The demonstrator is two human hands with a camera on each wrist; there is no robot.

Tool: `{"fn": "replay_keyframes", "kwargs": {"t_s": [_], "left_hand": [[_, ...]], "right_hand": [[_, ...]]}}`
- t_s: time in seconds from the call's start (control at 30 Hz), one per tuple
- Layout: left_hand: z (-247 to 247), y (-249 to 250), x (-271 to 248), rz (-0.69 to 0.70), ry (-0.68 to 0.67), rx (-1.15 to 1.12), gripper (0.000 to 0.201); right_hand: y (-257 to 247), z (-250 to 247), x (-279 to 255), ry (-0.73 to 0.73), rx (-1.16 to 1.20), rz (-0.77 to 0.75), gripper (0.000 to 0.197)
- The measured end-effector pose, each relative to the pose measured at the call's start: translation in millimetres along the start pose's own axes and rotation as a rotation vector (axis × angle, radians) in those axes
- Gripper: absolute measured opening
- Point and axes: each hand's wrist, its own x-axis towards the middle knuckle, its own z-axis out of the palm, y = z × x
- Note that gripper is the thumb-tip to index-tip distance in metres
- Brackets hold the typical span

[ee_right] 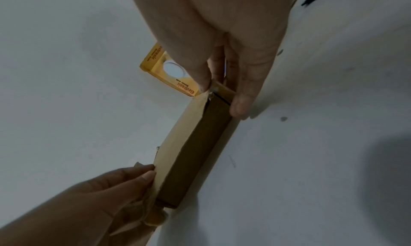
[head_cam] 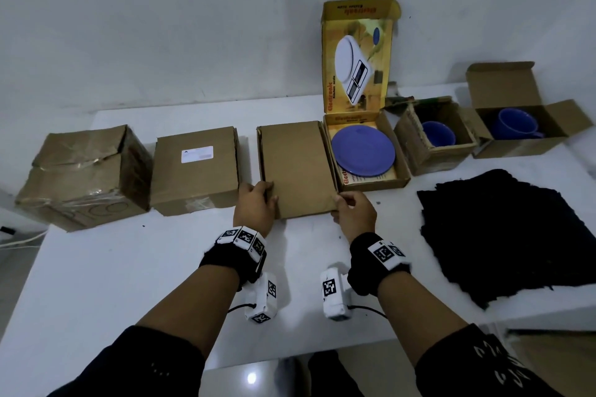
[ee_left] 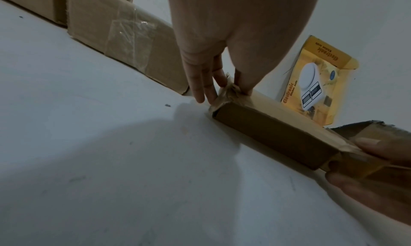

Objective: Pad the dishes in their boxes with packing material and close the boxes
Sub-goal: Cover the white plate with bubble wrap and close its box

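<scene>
Both forearms bare below black sleeves; black wristbands carried white tag-printed camera blocks, thin black cables trailing.

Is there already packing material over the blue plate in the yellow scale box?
No. The blue plate lies bare in the open yellow scale box, with the black packing material stacked on the table beside it.

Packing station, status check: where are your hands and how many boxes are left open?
Both hands on flat brown box: left hand and right hand pinch its near corners. Plate box and two cup boxes open, unpadded. Nothing blocking.
</scene>
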Motion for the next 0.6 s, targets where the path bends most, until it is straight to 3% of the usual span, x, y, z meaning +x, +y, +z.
{"fn": "replay_keyframes", "kwargs": {"t_s": [0.13, 0.3, 0.6], "left_hand": [[2, -3, -1, -0.016, -0.016, -0.007, 0.038], [3, -6, -1, -0.008, -0.025, -0.024, 0.039], [4, -12, -2, -0.005, -0.036, -0.101, 0.042]], "right_hand": [[-2, -1, -2, -0.012, 0.073, 0.068, 0.008], [4, -1, -4, 0.006, 0.003, 0.055, 0.019], [-1, -2, -2, 0.037, -0.073, -0.004, 0.007]]}}
